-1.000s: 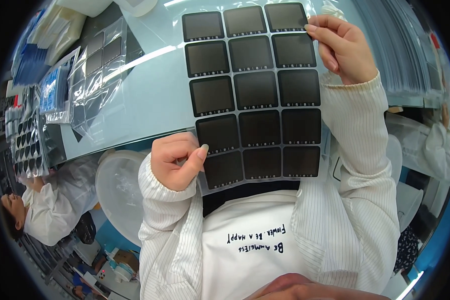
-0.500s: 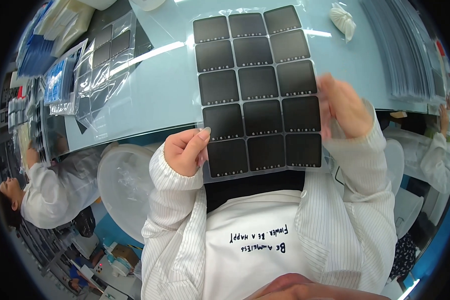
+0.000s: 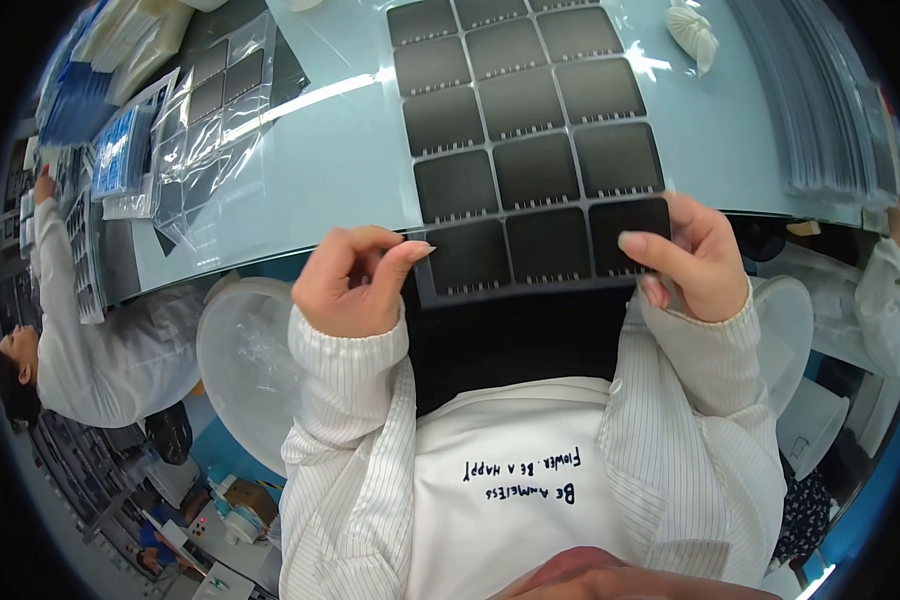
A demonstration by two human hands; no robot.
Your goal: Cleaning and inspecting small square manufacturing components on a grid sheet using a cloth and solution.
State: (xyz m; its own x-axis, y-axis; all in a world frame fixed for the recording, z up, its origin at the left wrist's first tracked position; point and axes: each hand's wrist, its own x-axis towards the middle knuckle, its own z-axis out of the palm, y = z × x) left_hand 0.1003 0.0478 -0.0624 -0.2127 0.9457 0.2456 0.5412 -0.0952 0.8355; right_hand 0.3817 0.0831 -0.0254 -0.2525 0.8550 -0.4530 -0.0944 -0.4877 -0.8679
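Observation:
A translucent sheet (image 3: 536, 170) carries rows of black, rounded rectangular panels with small pale marks along one edge. It slants over the glass-topped table, its near end reaching past the table edge toward me. At the near left edge, my left hand (image 3: 355, 285) pinches the sheet between thumb and index finger. My right hand (image 3: 698, 255) is closed on the near right corner, thumb on top and the other fingers partly hidden beneath. The sheet's far end runs out of the top of the view.
Tall stacks of clear bluish sheets (image 3: 820, 100) stand at the right of the table (image 3: 340, 150). A knotted white bag (image 3: 692, 38) lies beside them. Clear film with black panels (image 3: 210, 100) and blue packs (image 3: 120, 160) are at left. Below is a white tub (image 3: 245, 370); a co-worker (image 3: 110, 350) sits farther left.
The sheet has moved away from me, farther over the table. My right hand has come down to its near right corner and closed there; my left hand stays near the left edge.

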